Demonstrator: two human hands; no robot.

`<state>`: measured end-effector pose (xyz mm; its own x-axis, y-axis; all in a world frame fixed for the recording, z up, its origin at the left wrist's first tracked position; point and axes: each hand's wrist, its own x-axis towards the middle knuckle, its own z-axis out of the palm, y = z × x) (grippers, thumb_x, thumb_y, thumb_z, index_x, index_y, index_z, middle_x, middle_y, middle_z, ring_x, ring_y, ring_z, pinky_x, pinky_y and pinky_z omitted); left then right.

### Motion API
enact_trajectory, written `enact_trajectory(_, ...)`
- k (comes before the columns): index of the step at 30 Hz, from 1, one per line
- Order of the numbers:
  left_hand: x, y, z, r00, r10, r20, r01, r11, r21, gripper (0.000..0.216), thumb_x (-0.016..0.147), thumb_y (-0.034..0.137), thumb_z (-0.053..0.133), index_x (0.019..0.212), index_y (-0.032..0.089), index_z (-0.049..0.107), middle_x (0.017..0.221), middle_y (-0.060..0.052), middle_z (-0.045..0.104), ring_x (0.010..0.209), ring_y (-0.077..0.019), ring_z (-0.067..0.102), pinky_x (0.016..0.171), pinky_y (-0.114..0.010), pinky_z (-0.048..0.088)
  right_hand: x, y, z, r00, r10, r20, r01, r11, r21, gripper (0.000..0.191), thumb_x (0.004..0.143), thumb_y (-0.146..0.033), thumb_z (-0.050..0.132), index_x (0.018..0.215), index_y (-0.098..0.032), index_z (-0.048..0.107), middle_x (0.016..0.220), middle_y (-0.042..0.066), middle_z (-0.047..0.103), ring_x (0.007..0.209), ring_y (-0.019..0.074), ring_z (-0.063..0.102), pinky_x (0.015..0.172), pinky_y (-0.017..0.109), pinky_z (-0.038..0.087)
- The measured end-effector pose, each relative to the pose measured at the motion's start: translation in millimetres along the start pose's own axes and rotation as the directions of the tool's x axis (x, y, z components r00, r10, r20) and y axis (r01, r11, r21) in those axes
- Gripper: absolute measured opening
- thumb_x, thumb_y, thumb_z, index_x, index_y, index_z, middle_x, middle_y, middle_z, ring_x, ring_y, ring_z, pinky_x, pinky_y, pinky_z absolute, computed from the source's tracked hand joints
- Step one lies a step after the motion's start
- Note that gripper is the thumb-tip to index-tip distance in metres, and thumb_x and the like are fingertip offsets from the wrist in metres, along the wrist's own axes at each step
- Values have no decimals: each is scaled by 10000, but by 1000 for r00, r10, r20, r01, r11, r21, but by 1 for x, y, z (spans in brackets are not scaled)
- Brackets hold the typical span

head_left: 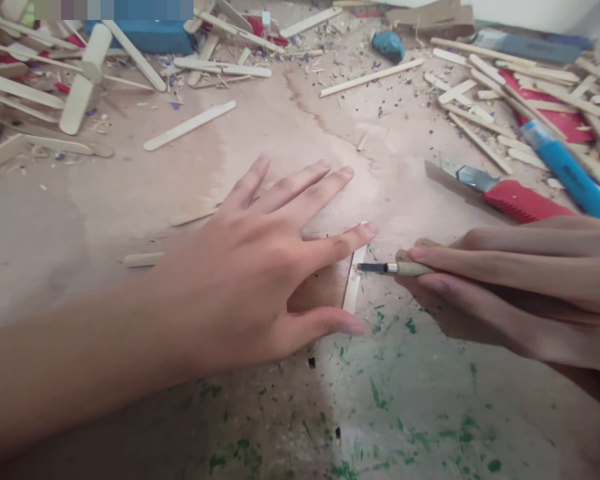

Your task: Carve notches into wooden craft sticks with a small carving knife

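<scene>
My left hand point(275, 260) lies spread on the table, its index fingertip and thumb pressing on a thin wooden craft stick point(353, 290). Between those two fingers the middle of the stick shows, with small shavings on it. In my right hand point(520, 280) is a small carving chisel point(405, 268) with a wooden handle, gripped like a pen. The dark blade tip touches the stick from the right. Two more craft sticks stick out partly from under my left hand and wrist; one is a rounded stick end point(144, 259).
A red utility knife point(525, 200) with its blade out lies just beyond my right hand. Near it is a blue-handled cutter point(570, 167) among piled craft sticks. More sticks point(77, 103) heap at the far left. A blue lump point(387, 47) and shavings lie at the back.
</scene>
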<state>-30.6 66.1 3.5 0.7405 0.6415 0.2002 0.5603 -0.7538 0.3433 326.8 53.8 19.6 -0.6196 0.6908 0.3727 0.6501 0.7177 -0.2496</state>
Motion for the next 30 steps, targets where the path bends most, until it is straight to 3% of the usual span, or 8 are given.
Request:
enact_trajectory(3,1,0,-2,1000,5,25,-5,1000,5,777,1280,826,411,1824,321,640,2023,-178,417,1886,-478,409,1571,-796,214,5,-1,1,995,-102,22,99,989,107,273,1312,-466,648,1473,-388,854,974,-1,932,725,167,869,528,366,613)
enact_trajectory(5,2,2,-1,1000,0,19,0,1000,1,775,1274,830,442,1823,323,647,2024,-167,420,1882,-479,416,1571,-790,216,7,-2,1,991,-137,13,135,987,92,295,1319,-481,633,1495,-365,839,991,6,936,711,164,861,524,367,595)
enact_trajectory(7,2,3,0,1000,-7,4,7,1000,-4,780,1288,829,363,1807,330,663,2016,-172,434,1883,-458,421,1565,-793,223,8,-4,-2,985,-173,-2,173,984,43,298,1320,-482,632,1490,-332,825,997,12,939,700,157,850,537,361,590)
enact_trajectory(11,3,2,-2,1000,-11,-14,11,1000,1,809,1295,822,263,1805,342,668,2008,-158,454,1886,-438,421,1564,-789,232,9,-8,-5,985,-107,138,110,994,-19,241,1313,-412,662,1518,-323,752,1044,-5,950,766,152,867,666,344,659)
enact_trajectory(16,3,-1,-9,998,14,53,-15,1000,3,818,1294,822,276,1812,320,661,2006,-221,430,1897,-462,387,1525,-856,270,8,-8,3,989,-147,21,148,988,-41,201,1325,-428,620,1464,-347,740,936,-39,921,629,157,800,546,394,571)
enact_trajectory(20,3,-2,-10,998,24,55,-25,1000,17,828,1290,827,253,1802,325,667,2001,-224,437,1893,-454,396,1527,-849,284,8,-7,4,990,-129,49,132,989,-65,207,1315,-443,636,1483,-369,733,859,-59,865,600,160,751,557,377,574)
enact_trajectory(26,2,-4,-7,998,7,65,-8,1000,18,837,1273,867,268,1831,362,631,2027,-142,419,1898,-438,393,1565,-788,263,6,-4,4,987,-162,-10,162,987,-23,242,1297,-427,682,1491,-328,786,936,-41,901,605,153,751,527,365,585)
enact_trajectory(30,2,-5,-8,997,0,73,1,1000,-15,787,1270,859,388,1837,370,630,2056,-81,367,1897,-473,384,1584,-771,211,5,-3,5,988,-151,-14,150,987,-52,256,1306,-462,655,1511,-370,778,937,-47,908,650,181,806,567,398,613)
